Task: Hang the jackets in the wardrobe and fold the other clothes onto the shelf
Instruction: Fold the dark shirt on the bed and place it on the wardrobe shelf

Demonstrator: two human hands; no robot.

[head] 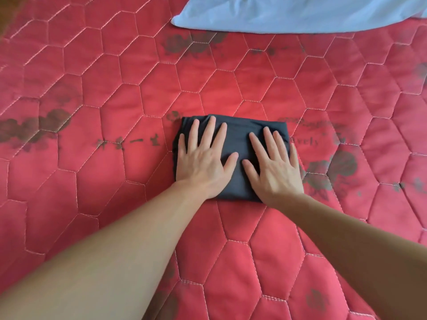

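Pressing flat on a folded dark garment point(238, 144) lying mid-bed.

Left hand point(203, 158) spread wide, fingers straight, palm down on the garment's left half; right hand point(273, 167) likewise splayed on its right half, thumbs nearly meeting. Beneath, a red quilted bed cover point(115, 88) with faded dark prints; by the far edge, a pale blue cloth point(288, 15).

A bedroom at home: red quilted bedspread point(97, 93) everywhere, pale blue pillow point(288, 12) up at one o'clock.
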